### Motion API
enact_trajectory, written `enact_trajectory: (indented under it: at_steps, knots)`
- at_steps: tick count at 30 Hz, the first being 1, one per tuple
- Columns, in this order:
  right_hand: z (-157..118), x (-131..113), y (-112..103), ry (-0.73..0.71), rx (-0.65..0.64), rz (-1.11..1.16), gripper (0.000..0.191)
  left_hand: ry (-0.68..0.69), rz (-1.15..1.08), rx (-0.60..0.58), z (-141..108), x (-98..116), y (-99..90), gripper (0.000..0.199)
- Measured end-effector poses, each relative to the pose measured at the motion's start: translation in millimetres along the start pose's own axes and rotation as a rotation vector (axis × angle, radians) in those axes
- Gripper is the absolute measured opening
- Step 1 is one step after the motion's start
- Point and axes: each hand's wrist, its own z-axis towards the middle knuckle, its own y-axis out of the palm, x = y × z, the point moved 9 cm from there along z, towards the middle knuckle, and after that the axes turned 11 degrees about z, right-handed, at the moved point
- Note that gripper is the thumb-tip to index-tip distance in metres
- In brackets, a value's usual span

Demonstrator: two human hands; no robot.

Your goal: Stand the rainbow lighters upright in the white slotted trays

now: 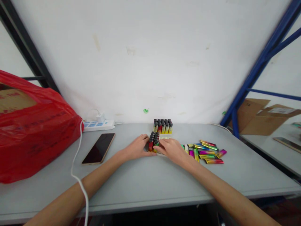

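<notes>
An upright cluster of lighters (pixel 154 137) with black tops stands at mid-table between my hands. My left hand (pixel 137 148) is curled round its left side, fingers behind and thumb along the front. At the front right of the cluster, my right hand (pixel 172 150) pinches a lighter (pixel 156 143); its fingers partly cover it. Behind stands a second block of upright lighters (pixel 163 126) in neat rows. A pale flat piece (pixel 166 137) shows partly beyond my right hand. Right of that hand lie several loose shiny multicoloured lighter-sized pieces (pixel 207 152).
A dark-screened phone (pixel 99 148) lies left of my left arm. Farther left are a white power strip (pixel 100 125) and a bulging red plastic bag (pixel 39 131). A white cable (pixel 75 175) crosses above my left forearm. Cardboard boxes (pixel 255 121) stand beyond the blue frame (pixel 258 67).
</notes>
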Motion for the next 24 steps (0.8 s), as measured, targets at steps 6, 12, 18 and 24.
enact_trajectory:
  at_steps: [6,12,18,24]
  knots:
    - [0.7,16.7,-19.3,0.07,0.003,0.005,0.051,-0.007,0.006,-0.016,-0.9,-2.4,-0.1,0.066]
    - [-24.8,104.0,-57.9,0.21,-0.064,-0.035,0.033,-0.023,0.005,-0.018,0.2,-1.9,-2.5,0.067]
    - [-73.1,179.2,-90.3,0.429,-0.185,0.098,0.034,-0.028,0.004,-0.026,0.8,-0.8,-2.5,0.07]
    - [-71.9,169.0,-81.2,0.399,-0.291,0.249,0.037,-0.02,0.02,-0.027,0.2,0.1,-3.7,0.07]
